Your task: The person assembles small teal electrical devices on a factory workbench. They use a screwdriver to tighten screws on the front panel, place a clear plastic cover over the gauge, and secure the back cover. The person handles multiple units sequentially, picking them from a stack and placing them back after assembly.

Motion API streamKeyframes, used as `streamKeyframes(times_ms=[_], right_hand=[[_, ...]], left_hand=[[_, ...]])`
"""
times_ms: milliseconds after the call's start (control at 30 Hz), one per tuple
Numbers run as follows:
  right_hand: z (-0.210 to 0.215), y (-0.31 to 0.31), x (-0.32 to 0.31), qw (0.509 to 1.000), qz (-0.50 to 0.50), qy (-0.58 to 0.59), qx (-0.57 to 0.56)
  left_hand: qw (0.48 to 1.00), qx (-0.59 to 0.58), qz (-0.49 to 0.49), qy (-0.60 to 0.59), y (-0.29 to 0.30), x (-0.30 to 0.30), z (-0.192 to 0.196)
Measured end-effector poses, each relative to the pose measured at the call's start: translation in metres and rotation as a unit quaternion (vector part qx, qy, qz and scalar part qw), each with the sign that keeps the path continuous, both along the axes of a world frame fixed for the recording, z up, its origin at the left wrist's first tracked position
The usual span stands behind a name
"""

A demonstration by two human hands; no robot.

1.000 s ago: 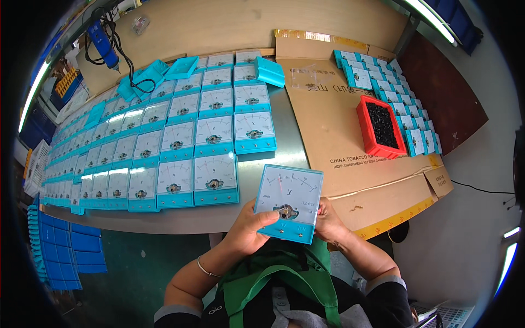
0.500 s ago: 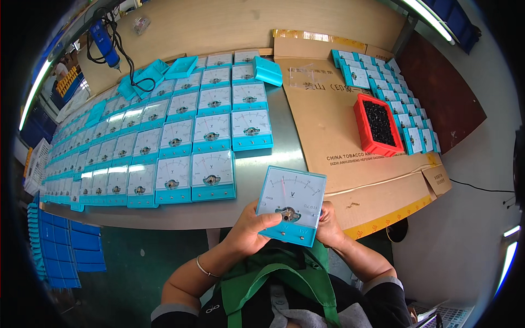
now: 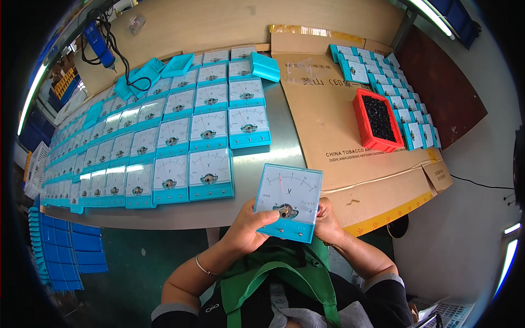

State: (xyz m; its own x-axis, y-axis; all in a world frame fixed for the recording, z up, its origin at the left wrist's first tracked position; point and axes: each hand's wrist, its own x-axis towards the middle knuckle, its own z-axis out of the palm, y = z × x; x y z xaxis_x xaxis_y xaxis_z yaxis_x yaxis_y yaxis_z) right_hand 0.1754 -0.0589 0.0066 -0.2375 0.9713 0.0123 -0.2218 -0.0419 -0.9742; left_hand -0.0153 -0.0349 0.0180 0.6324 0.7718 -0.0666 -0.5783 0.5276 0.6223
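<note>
A voltmeter (image 3: 290, 188) with a clear front, white dial and turquoise base is held up before me, tilted, at the table's near edge. My left hand (image 3: 250, 227) grips it from the left, thumb lying over the lower front beside the round metal part under the dial. Curled fingers of my right hand (image 3: 329, 223) press close against its right edge. Part of that hand is hidden behind the meter, and whatever the fingertips pinch is too small to make out.
Rows of similar voltmeters (image 3: 210, 169) cover the metal table's left side. Loose turquoise cases (image 3: 265, 66) lie on top of some. On the cardboard (image 3: 322, 120) stand a red bin (image 3: 360, 117) of small black parts and more meters (image 3: 404, 116). A blue electric screwdriver (image 3: 99, 46) hangs at upper left.
The voltmeter has shifted very slightly left and up in the picture, still in my left hand. My right hand stays at its right edge. The whole view has moved a little.
</note>
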Motion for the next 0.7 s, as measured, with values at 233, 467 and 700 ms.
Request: streamKeyframes(times_ms=[233,467,700], right_hand=[[0.051,0.020,0.018,0.991,-0.012,-0.032,-0.130],[0.086,0.060,0.016,0.857,-0.072,-0.420,0.288],[0.092,0.135,0.004,0.935,0.100,-0.308,0.146]], left_hand=[[0.997,0.034,0.069,0.014,0.018,-0.005,0.000],[0.962,0.185,0.180,0.092,0.058,0.015,-0.004],[0.978,0.134,0.160,0.016,0.088,0.015,-0.028]])
